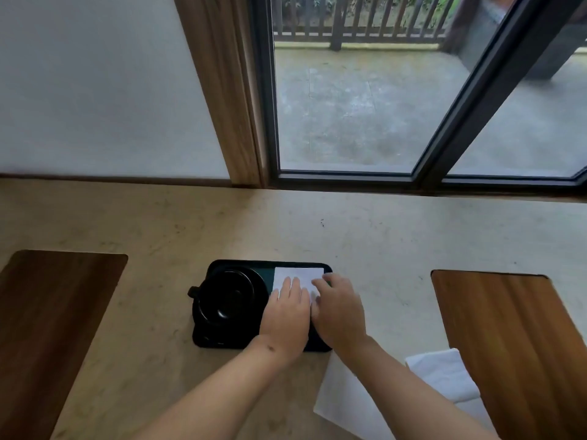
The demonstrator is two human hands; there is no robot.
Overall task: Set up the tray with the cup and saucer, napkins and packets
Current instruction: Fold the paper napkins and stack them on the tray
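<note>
while both hands rest flat-fingered on the napkin (298, 276) in the tray (222, 265), right of the saucer (227, 298), the right hand (338, 311) lies nearer its far corner, apparently gripping nothing; left hand (287, 312) likewise.

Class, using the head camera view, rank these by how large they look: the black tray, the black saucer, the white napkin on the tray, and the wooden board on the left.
1. Wooden board on the left, partly cut off and nearer the camera
2. Black tray
3. Black saucer
4. White napkin; both hands cover part, so unsure
</note>
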